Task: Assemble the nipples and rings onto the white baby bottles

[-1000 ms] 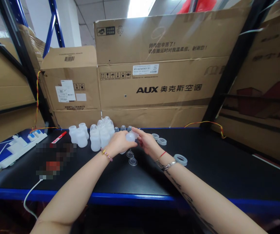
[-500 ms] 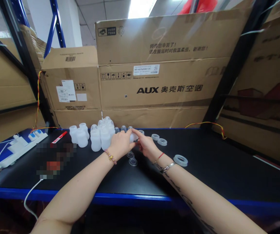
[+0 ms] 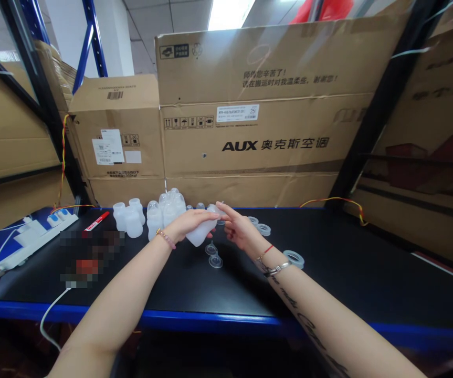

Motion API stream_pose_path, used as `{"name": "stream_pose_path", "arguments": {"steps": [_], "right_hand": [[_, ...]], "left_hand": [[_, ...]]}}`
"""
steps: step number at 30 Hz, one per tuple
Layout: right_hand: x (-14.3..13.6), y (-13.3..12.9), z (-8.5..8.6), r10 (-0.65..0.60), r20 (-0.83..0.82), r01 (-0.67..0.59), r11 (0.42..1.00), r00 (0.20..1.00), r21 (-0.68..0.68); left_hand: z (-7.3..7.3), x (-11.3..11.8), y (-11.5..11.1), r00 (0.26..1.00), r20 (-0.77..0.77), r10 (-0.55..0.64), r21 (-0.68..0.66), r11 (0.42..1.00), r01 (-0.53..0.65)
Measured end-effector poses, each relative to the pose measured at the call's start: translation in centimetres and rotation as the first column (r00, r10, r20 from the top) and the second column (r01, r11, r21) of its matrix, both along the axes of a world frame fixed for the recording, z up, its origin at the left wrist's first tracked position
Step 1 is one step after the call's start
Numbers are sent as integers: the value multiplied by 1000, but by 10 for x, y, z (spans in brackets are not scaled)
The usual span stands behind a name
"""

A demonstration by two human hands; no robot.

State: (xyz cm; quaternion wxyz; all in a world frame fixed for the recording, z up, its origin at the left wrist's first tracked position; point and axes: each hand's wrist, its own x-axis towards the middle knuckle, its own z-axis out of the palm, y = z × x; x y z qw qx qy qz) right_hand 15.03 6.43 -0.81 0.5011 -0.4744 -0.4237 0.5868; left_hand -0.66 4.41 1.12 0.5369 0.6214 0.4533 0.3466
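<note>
A translucent white bottle [image 3: 199,234] lies tilted in my left hand [image 3: 190,223], whose fingers wrap round it, its top pointing up and right. Beside that top is my right hand [image 3: 239,227], fingers bent and the index finger reaching to the bottle's upper end; whether it grips anything there is hidden. Just below the hands, two clear nipple-shaped pieces [image 3: 215,260] lie on the black mat. Several capped bottles [image 3: 167,210] stand left of my left hand. Translucent rings [image 3: 263,229] lie right of my right hand.
Open white bottles [image 3: 134,223] stand farther left, near a red marker [image 3: 96,223]. A power strip [image 3: 39,240] with cables is at the left edge. Another ring stack [image 3: 294,259] lies by my right wrist. Cardboard [image 3: 250,173] walls the back of the black table [image 3: 352,283].
My left hand has moved slightly left, and the bottle in it now shows, tilted. My right hand has shifted a little right, apart from my left fingers.
</note>
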Motion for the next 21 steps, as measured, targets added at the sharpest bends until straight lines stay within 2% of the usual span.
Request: {"name": "stream_pose_path", "arguments": {"steps": [4,10,12,14,17,19,21], "right_hand": [[-2,-2,2,-46,39,48,997,998,-52],[-4,-4,2,-35,64,34,999,997,19],[-4,-4,0,-36,74,36,999,997,-7],[-5,-4,-2,-51,105,56,998,993,-40],[-10,-4,-6,-153,167,146,988,974,52],[-16,-5,-9,-228,153,206,968,962,146],[-22,-5,-11,-268,99,251,955,958,156]], "left_hand": [[2,1,-3,999,31,9,-26,1000,-8],[-1,1,0,997,-71,-5,40,999,8],[-3,1,1,988,-152,5,106,994,11],[-6,2,1,959,-278,57,250,968,15],[-9,6,-3,843,-471,260,479,878,-3],[-9,11,-7,719,-563,407,574,819,-15],[-8,15,-12,595,-627,503,633,774,13]]}}
